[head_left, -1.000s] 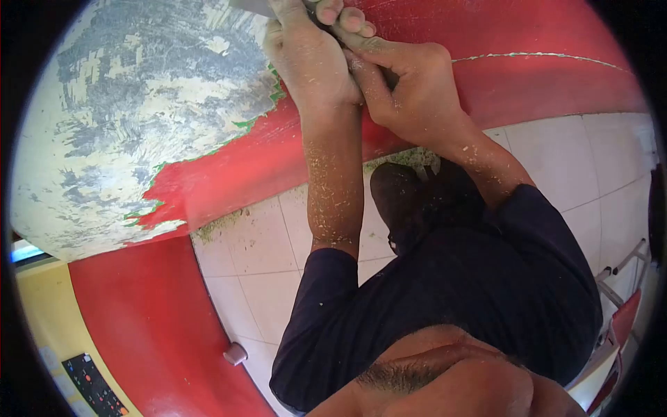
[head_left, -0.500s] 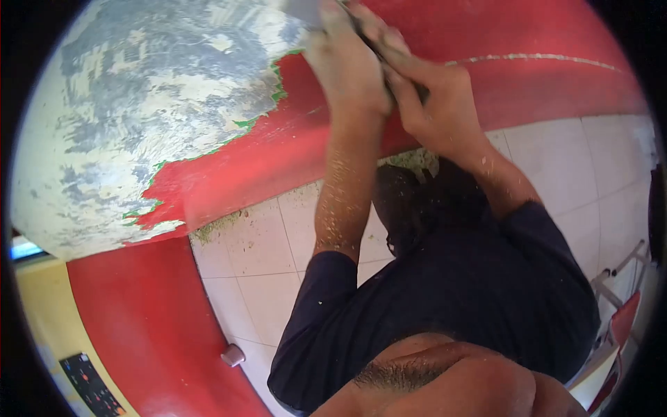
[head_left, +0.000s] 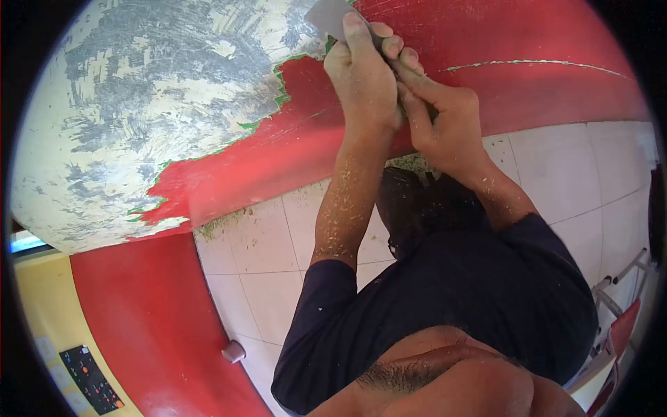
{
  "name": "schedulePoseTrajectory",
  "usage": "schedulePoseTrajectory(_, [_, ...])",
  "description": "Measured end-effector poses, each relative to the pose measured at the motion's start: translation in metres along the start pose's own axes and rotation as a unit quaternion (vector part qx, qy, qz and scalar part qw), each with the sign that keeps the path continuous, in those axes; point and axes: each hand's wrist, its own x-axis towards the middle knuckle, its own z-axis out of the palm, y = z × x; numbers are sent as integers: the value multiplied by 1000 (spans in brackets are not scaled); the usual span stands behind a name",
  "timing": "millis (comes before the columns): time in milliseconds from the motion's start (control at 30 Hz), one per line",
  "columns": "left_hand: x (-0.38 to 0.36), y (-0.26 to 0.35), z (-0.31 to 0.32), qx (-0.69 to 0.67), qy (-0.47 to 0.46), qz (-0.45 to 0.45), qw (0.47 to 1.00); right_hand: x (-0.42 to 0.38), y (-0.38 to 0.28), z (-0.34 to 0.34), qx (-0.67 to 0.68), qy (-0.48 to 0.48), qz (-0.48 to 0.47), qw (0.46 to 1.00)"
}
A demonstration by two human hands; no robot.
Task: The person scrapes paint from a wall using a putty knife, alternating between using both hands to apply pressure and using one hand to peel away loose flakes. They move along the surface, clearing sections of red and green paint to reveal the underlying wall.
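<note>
A flat grey scraper lies against the wall, its wide blade at the ragged edge where red paint meets the bared white and grey patch. My left hand is closed on the scraper near the blade, thumb pressed along its upper face. Just behind it, my right hand wraps the rear part, which is mostly hidden by fingers. Thin green paint shows along the torn border. Pale flakes cling to my left forearm.
Paint scrapings litter the tiled floor at the wall's foot. A pale scratch line crosses the red wall on the right. A small doorstop-like knob stands at lower left. A metal-framed chair is at lower right.
Both hands and the scraper have shifted a little right and down along the paint edge. The grip looks the same, and the motion blur on the hands is gone.
</note>
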Motion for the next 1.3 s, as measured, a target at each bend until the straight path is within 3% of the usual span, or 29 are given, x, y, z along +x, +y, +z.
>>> schedulePoseTrajectory(167, [3, 24, 25, -45, 34, 70, 996, 27, -5, -3, 28, -39, 5, 999])
schedulePoseTrajectory(200, [10, 12, 2, -10, -26, 58, 998, 22, -4, -4, -13, -23, -17, 1000])
schedulePoseTrajectory(300, [-3, -14, 11, -34, 31, -36, 998, 0, 5, -8, 28, 18, -2, 999])
schedulePoseTrajectory(467, [1, 0, 12, -39, 32, -3, 999, 2, -3, -10, 26, -3, 2, 1000])
schedulePoseTrajectory(567, [-6, -10, 9, -37, 4, -44, 998, -2, -2, -7, 32, 2, 28, 999])
schedulePoseTrajectory(667, [3, 3, 16, -60, 0, -5, 998, 10, -13, -14, -3, -25, 43, 999])
schedulePoseTrajectory(767, [-1, -6, 14, -39, 12, -4, 999, -1, 0, -6, 25, 18, 9, 999])
schedulePoseTrajectory(1000, [2, -2, 20, -43, 21, 19, 999, 10, 9, -17, 4, -12, -18, 1000])
schedulePoseTrajectory(1067, [-8, -14, 16, -62, 46, -11, 997, -3, 2, -15, 22, -1, -5, 1000])
schedulePoseTrajectory(1133, [5, -10, 15, -4, -2, 46, 999, 19, 9, -11, 21, 3, -45, 999])
schedulePoseTrajectory(1233, [25, 24, 14, -96, -57, 71, 991, 34, 6, -6, 11, -4, -74, 997])
schedulePoseTrajectory(1300, [13, 17, 9, -38, -17, 22, 999, 26, -4, -4, 12, -8, -60, 998])
